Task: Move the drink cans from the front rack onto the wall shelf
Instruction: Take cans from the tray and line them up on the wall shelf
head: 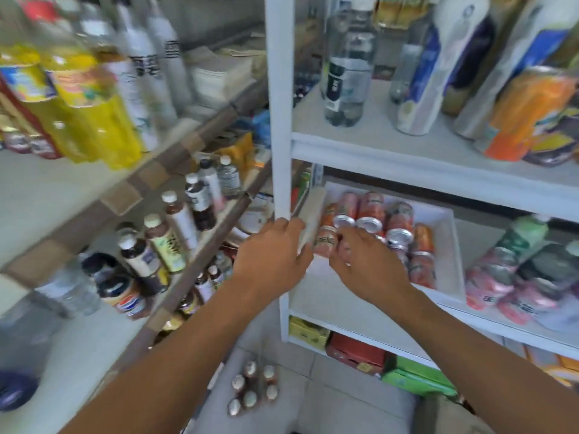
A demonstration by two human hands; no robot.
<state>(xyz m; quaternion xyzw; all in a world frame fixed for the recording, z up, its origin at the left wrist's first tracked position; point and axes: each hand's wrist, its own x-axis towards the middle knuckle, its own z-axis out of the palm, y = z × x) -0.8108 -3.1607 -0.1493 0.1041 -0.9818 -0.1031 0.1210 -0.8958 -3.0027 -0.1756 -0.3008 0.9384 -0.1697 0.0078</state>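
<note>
Cramped storeroom, white rack (283,120) ahead. The left hand (271,253) curls around the tray's (451,245) near edge; the right hand (365,264) closes on a red can (326,242). More cans (398,227) are packed just beyond its fingers; wall shelf (62,195) stands left.

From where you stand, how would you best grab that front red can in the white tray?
Probably round its side wall, coming from the open front of the shelf. The front red can lies on its side in the white tray, other cans packed behind it. The right hand is already there; the left hand holds the tray's edge.
</note>
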